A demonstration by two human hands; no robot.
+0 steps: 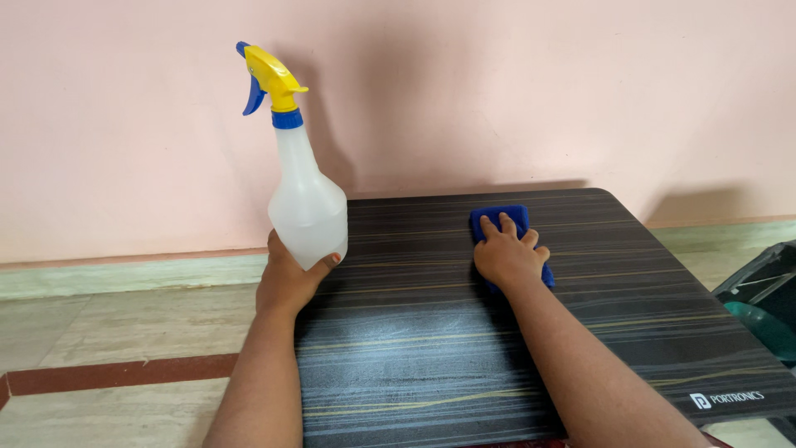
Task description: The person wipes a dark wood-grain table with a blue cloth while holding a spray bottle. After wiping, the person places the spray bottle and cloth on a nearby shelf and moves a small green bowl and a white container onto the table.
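Observation:
My left hand (286, 278) grips the base of a translucent white spray bottle (305, 199) with a yellow and blue trigger head, held upright at the table's left edge. My right hand (507, 251) lies flat, fingers spread, pressing a blue cloth (500, 219) onto the dark striped table top (431, 332) near its far edge. Most of the cloth is hidden under the hand. A pale, misted patch shows on the table surface in front of the cloth.
A pink wall (497, 91) stands right behind the table. Pale tiled floor (124, 332) with a red-brown strip lies to the left. A dark object with a green part (767, 307) sits at the right edge.

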